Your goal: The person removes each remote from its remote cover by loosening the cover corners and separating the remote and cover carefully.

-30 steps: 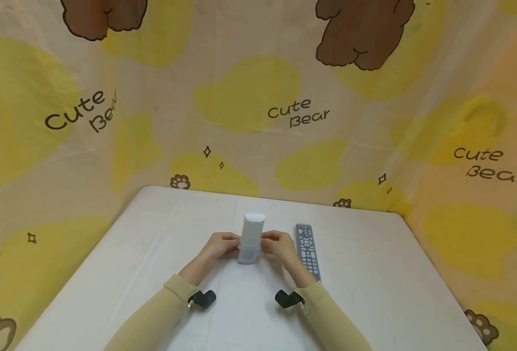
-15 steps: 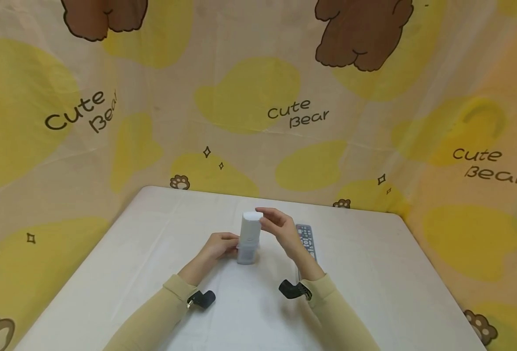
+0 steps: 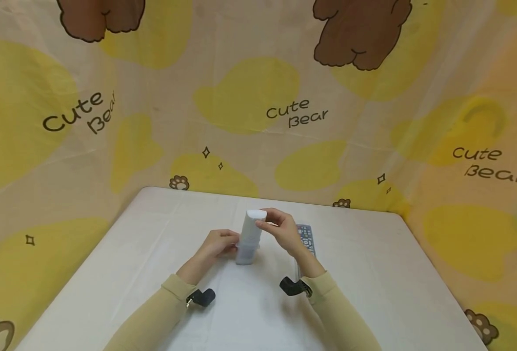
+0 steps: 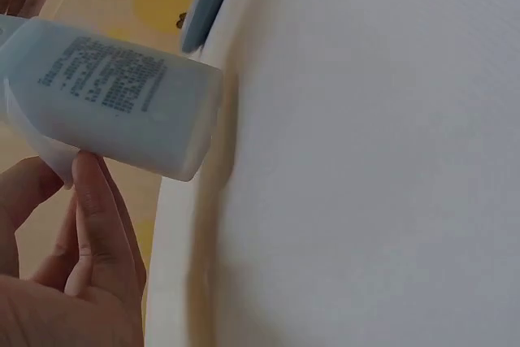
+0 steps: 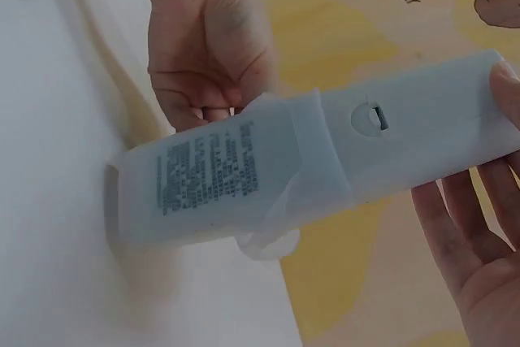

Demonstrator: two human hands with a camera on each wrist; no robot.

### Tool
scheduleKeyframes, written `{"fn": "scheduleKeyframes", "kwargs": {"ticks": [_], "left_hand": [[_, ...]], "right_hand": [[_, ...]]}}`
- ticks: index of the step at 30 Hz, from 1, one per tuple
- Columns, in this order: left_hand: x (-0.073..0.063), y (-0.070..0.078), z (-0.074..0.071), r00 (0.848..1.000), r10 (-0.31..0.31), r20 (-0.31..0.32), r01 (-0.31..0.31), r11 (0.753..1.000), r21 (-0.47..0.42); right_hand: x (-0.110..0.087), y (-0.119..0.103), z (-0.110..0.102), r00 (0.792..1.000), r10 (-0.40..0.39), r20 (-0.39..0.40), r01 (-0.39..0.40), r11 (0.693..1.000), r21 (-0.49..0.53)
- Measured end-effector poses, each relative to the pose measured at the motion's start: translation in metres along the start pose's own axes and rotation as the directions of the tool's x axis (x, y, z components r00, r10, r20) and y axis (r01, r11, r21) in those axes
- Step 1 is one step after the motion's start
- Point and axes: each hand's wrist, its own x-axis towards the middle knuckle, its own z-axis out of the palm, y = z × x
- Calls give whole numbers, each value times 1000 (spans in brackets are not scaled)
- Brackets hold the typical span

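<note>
A white remote control (image 3: 252, 225) stands tilted on the table's middle, back side showing a small latch in the right wrist view. A translucent soft sleeve (image 5: 284, 160) covers its lower part, with printed text visible through it and its upper edge bunched into flaps. My left hand (image 3: 218, 243) pinches a flap of the sleeve from the left, thumb and fingertips together in the left wrist view. With thumb on one side and fingers on the other, my right hand (image 3: 284, 234) holds the remote's bare upper end. The remote's front is hidden.
Right of the hands, a grey remote with many buttons (image 3: 306, 238) lies on the white table (image 3: 355, 273), partly covered by my right wrist. A patterned cloth (image 3: 236, 97) hangs behind and beside the table. Each wrist wears a black camera mount (image 3: 203, 297).
My right hand has left the sleeve's side and moved up to the remote's upper end, which now leans further right. My left hand has stayed at the sleeve.
</note>
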Motion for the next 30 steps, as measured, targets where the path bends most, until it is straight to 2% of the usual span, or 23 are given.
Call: {"fn": "scheduleKeyframes", "kwargs": {"ticks": [3, 6, 12, 15, 21, 30], "left_hand": [[1, 7, -5, 1000, 5, -29, -6, 1000, -23], [3, 14, -10, 998, 35, -57, -38, 998, -43], [0, 22, -20, 993, 91, -80, -91, 996, -3], [0, 22, -23, 992, 87, -90, -85, 996, 29], [-3, 22, -28, 992, 81, -99, -73, 994, 75], [-5, 23, -33, 993, 34, -111, -27, 998, 61]], "right_hand": [[0, -1, -5, 999, -40, -19, 40, 999, 9], [-2, -4, -10, 996, -80, -43, 80, 997, 13], [-15, -21, -16, 988, -138, -72, 134, 990, -51], [-22, -28, -16, 986, -155, -53, 150, 985, -83], [-27, -25, -16, 989, -140, -52, 138, 989, -55], [-26, -20, -12, 992, -105, -62, 102, 993, -54]]}}
